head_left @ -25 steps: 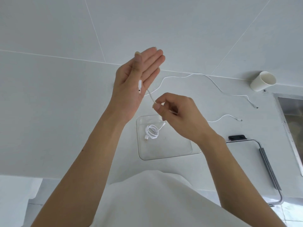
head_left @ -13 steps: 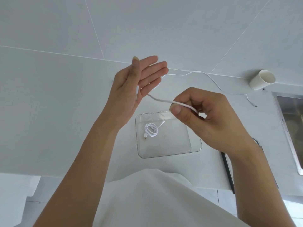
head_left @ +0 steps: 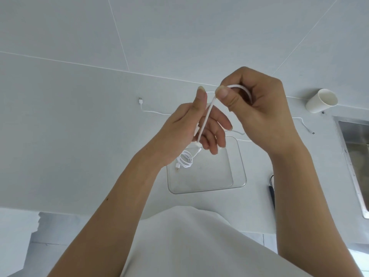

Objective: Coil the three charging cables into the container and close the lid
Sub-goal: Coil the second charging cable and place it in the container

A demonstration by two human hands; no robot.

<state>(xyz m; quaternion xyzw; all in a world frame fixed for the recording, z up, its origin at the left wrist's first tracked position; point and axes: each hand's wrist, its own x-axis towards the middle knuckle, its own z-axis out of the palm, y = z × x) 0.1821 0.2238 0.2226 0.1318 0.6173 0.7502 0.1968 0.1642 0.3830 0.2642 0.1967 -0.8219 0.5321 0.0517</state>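
My left hand is raised over the clear container, thumb up, fingers loosely extended. A white charging cable runs up across its palm, its plug tucked by the thumb's base. My right hand, just above and to the right, pinches that cable between thumb and fingers, with a loop curving over its knuckles. One coiled white cable lies in the container's left part. Another white cable lies flat on the counter behind my hands, its USB plug at the left.
A white paper cup lies tilted at the back right by the wall. A metal sink is set into the counter at the right edge. A dark-edged lid shows partly behind my right forearm.
My right hand has swung up and over the left hand, carrying the cable with it. My left hand has lowered and its fingers have bent a little. The view has tilted.
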